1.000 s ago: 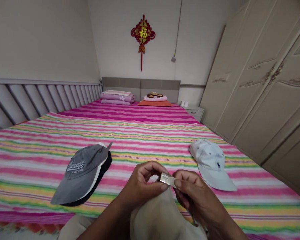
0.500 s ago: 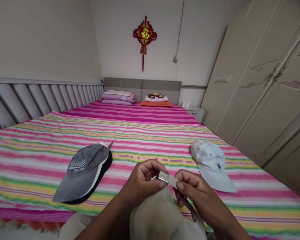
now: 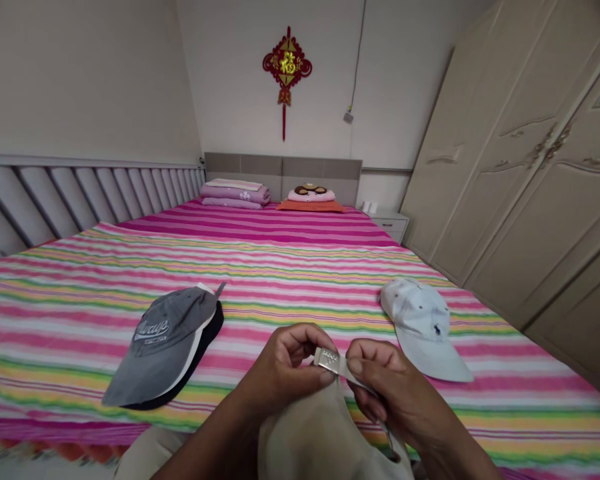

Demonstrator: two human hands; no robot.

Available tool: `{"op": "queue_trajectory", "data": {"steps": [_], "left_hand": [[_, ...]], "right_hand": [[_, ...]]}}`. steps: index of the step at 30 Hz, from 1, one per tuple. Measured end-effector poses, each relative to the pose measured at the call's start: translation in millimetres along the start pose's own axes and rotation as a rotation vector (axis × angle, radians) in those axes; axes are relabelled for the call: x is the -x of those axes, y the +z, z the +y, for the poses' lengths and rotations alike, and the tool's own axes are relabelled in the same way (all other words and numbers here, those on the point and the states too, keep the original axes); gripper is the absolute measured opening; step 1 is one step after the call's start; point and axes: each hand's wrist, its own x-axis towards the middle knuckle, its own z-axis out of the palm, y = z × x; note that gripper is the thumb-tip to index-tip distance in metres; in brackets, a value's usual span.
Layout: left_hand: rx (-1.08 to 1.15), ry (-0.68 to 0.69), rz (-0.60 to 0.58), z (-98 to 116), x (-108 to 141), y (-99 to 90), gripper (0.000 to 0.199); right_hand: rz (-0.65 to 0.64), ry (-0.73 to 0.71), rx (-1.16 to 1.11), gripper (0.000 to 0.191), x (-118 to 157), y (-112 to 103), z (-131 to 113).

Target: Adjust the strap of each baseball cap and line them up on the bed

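Observation:
A beige baseball cap [image 3: 310, 433] is held up close at the bottom centre, its back strap toward the bed. My left hand [image 3: 287, 363] pinches the metal buckle [image 3: 329, 361] of that strap between thumb and fingers. On the other side, my right hand [image 3: 387, 380] grips the cap strap [image 3: 353, 375] just beside the buckle. Part of the cap is cut off by the lower frame edge. To the left lies a grey cap [image 3: 167, 333] with white lettering, stacked on a white and a black one. A white cap [image 3: 423, 327] rests on the right.
A striped sheet [image 3: 260, 267] covers the bed. Folded purple bedding [image 3: 237, 193] and an orange pillow [image 3: 310, 207] with a pink item on top sit by the headboard [image 3: 325, 170]. A railing [image 3: 80, 193] runs along the left; a wardrobe [image 3: 520, 173] stands right, beside a nightstand [image 3: 390, 223].
My right hand has moved slightly left, closer to the buckle, so less strap shows between the hands. The buckle has tilted a little. The caps on the bed stay put.

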Motion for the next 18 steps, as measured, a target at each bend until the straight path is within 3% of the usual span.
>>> {"op": "queue_trajectory", "data": {"steps": [5,11,18], "left_hand": [[-0.108,0.037,-0.03,0.3,0.3,1.8,0.02],[0.066,-0.013,0.085,0.9,0.6,-1.3,0.023],[0.077,-0.035,0.086,2.6,0.9,-2.1,0.023]], "right_hand": [[0.007,0.01,0.02,0.028,-2.1,1.2,1.7],[-0.116,0.006,0.091,0.033,-1.6,-7.8,3.1],[-0.07,0.062,0.019,0.03,-1.2,-7.4,4.3]]}}
